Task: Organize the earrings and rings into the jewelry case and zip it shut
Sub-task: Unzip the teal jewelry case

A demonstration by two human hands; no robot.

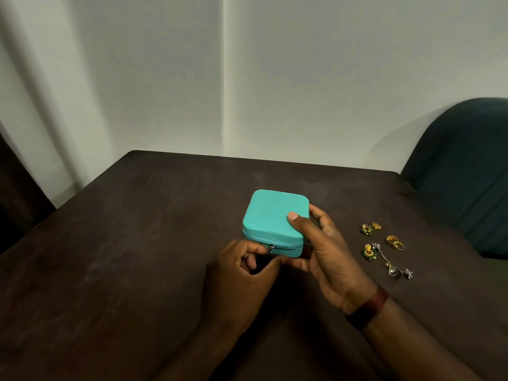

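A teal jewelry case [270, 215] sits closed on the dark table [137, 243]. My right hand [321, 251] grips its right front corner, thumb on the lid and fingers round the side. My left hand [242, 270] is at the case's front, fingers pinching at the small metal zipper pull [271, 248]. To the right of the case lie loose pieces: two green-and-gold earrings [366, 229] [368, 251], gold rings [376, 225] [395, 242], and long silver dangling earrings [393, 264].
A dark green chair [467, 171] stands at the table's right far corner. A pale wall rises behind the table's far edge. A dark shape borders the table on the left.
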